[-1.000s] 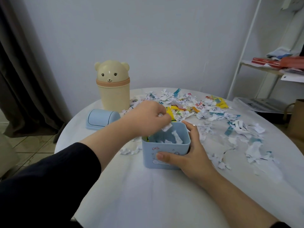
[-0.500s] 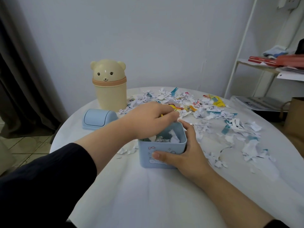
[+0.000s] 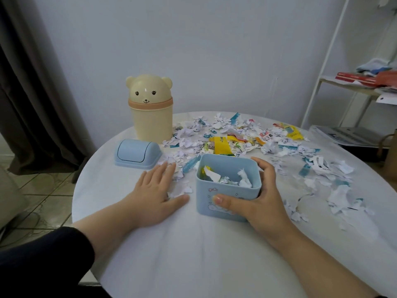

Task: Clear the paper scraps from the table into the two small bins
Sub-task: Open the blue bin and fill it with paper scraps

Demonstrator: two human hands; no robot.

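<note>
Head view of a round white table [image 3: 193,254]. The left hand [image 3: 154,196] lies palm down on the tabletop with its fingers straight and slightly spread, and it holds nothing. Its fingertips rest on a small cluster of white scraps [image 3: 180,190] just left of the blue bin [image 3: 204,190]. The right hand [image 3: 257,201] grips this open, square bin, with the thumb across the near wall and the fingers curled round the right side and far corner. The bin stands upright near the table's centre and is partly filled with white and yellow paper pieces.

The paper scraps [image 3: 236,138], white with some yellow, blue and red, lie strewn over the far and right parts of the table, behind and beside the blue bin. The blue swing lid [image 3: 137,153] sits on the table to the left, apart from its bin. Just behind it stands the cream bear-shaped bin [image 3: 151,117], upright with its domed head on. A dark curtain [image 3: 32,93] hangs at left, and a white shelf frame [image 3: 343,82] stands at right.
</note>
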